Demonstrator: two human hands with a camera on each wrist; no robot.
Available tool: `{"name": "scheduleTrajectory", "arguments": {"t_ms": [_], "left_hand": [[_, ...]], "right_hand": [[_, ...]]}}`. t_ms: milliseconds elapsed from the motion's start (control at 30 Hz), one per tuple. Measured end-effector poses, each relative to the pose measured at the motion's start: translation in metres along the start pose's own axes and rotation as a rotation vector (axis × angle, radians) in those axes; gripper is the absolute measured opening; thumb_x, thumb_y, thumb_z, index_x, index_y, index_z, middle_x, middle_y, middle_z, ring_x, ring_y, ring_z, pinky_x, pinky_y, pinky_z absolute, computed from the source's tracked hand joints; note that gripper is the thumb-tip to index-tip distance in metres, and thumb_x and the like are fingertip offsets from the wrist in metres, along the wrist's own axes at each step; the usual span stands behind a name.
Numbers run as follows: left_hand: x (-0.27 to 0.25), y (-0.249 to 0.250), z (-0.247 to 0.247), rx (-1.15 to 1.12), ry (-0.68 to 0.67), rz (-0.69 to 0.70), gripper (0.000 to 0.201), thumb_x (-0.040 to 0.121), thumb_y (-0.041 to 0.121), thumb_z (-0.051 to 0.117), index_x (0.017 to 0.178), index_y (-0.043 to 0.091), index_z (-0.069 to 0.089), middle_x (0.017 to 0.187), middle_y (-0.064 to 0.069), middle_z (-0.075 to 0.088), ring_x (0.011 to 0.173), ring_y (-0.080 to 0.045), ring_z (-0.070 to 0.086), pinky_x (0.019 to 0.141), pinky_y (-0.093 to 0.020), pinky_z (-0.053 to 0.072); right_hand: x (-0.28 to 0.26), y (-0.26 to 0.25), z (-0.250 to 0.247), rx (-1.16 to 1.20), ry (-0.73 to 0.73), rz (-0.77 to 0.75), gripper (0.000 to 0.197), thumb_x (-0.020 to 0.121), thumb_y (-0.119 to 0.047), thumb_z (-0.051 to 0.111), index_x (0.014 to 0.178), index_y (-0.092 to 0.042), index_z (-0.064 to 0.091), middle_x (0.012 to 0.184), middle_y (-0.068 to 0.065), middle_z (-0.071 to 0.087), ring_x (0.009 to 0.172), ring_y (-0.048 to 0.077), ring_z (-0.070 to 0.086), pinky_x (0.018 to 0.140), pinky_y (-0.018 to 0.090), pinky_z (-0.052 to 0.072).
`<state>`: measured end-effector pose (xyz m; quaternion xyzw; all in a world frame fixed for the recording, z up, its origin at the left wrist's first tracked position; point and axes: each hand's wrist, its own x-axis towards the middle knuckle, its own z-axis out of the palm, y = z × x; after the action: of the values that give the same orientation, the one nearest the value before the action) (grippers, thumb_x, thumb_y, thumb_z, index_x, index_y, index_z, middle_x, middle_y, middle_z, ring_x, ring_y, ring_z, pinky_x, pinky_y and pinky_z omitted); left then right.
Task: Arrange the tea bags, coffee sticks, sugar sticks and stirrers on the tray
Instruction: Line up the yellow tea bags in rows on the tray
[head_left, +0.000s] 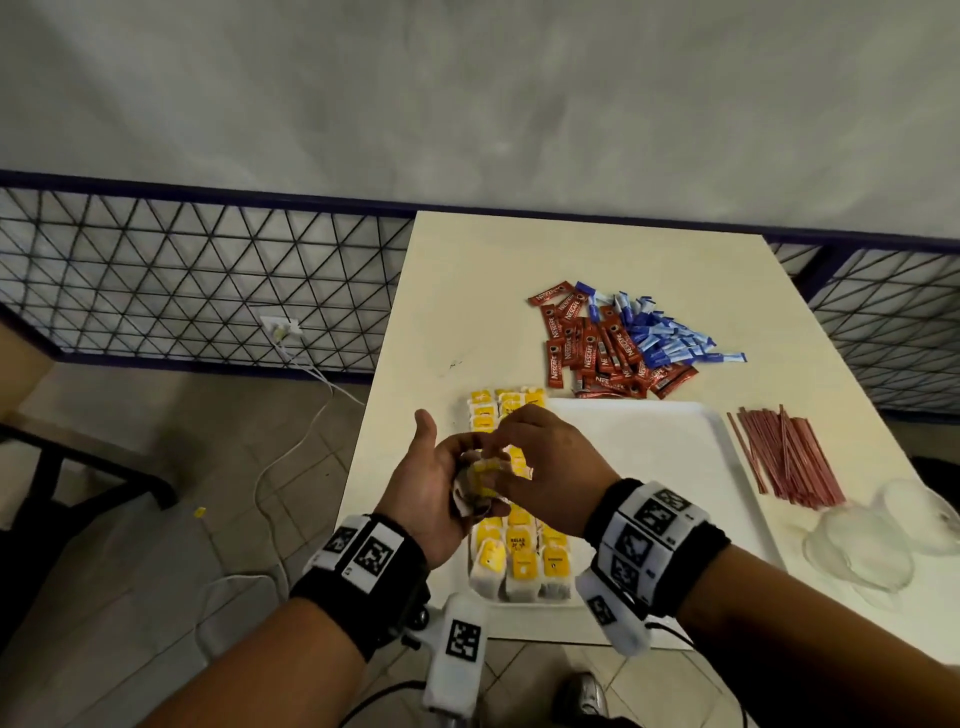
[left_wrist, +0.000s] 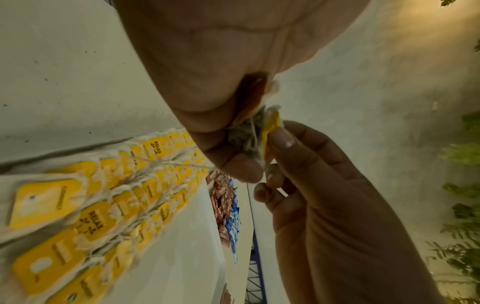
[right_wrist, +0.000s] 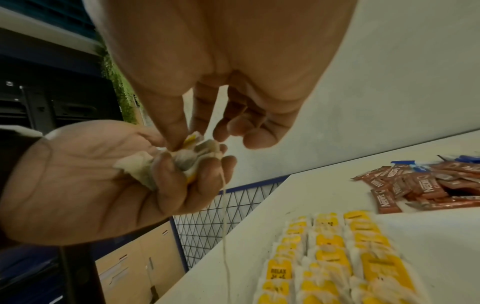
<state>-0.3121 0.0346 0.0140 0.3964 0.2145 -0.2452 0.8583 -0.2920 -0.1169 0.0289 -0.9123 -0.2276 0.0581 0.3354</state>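
your left hand (head_left: 434, 483) cups a bunch of tea bags (right_wrist: 182, 158), fingers curled round them; your right hand (head_left: 545, 467) pinches one yellow tag (left_wrist: 270, 131) at its fingertips. draw it out slowly so the dangling string (right_wrist: 224, 216) below your fingers doesn't snag.

Clear plastic cups (head_left: 878, 540) on white table (head_left: 467, 312) (right edge), cable (head_left: 291, 441) below

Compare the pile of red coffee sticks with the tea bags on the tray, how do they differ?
The coffee sticks lie in a loose, crisscrossed heap; the tea bags sit in neat overlapping rows. The coffee sticks rest on the bare table beyond the tray; the tea bags are on the tray's left side. The coffee sticks are red sachets; the tea bags are pale with yellow tags. Both are many small single-serve items.
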Motion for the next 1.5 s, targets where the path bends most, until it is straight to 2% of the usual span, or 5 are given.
{"name": "scheduleTrajectory", "arguments": {"t_ms": [267,467,633,1000,1500], "left_hand": [[0.028,0.005,0.014,0.151,0.192,-0.095,0.058,0.085,0.070,0.044,0.091,0.014,0.057,0.070,-0.010,0.059,0.057,-0.024,0.055,0.047,-0.023,0.036],[0.054,0.030,0.035,0.719,0.113,0.468,0.020,0.076,0.039,0.073,0.090,0.026,0.069,0.067,-0.002,0.054,0.052,-0.014,0.046,0.043,-0.022,0.037],[0.081,0.039,0.067,1.105,0.008,0.536,0.004,0.080,0.032,0.075,0.076,0.034,0.077,0.074,0.008,0.071,0.069,-0.003,0.062,0.065,-0.021,0.045],[0.137,0.024,0.033,1.208,0.445,0.292,0.012,0.086,0.039,0.066,0.085,0.027,0.065,0.075,0.013,0.058,0.070,-0.015,0.055,0.072,-0.028,0.046],[0.127,0.014,0.009,1.205,0.519,0.249,0.011,0.086,0.042,0.065,0.080,0.034,0.061,0.083,0.012,0.062,0.076,-0.014,0.058,0.076,-0.031,0.051]], "right_hand": [[0.015,0.014,-0.036,0.241,-0.025,0.055,0.020,0.088,-0.024,0.066,0.078,-0.035,0.053,0.063,-0.018,0.055,0.058,0.000,0.047,0.058,0.012,0.035],[0.039,0.044,-0.075,0.171,-0.029,0.039,0.016,0.089,-0.023,0.065,0.082,-0.033,0.055,0.063,-0.014,0.055,0.059,0.001,0.049,0.058,0.015,0.038],[0.055,0.071,-0.097,0.190,0.004,0.058,0.013,0.088,-0.030,0.066,0.080,-0.035,0.057,0.063,-0.028,0.056,0.059,-0.002,0.050,0.056,0.011,0.038],[0.080,0.186,-0.051,0.144,-0.090,0.482,0.016,0.092,-0.027,0.058,0.079,-0.019,0.055,0.069,-0.004,0.057,0.069,0.020,0.057,0.068,0.030,0.048],[0.095,0.200,-0.019,0.068,-0.105,0.604,0.008,0.087,-0.029,0.063,0.088,-0.021,0.064,0.085,-0.004,0.064,0.081,0.016,0.059,0.071,0.027,0.045]]}}
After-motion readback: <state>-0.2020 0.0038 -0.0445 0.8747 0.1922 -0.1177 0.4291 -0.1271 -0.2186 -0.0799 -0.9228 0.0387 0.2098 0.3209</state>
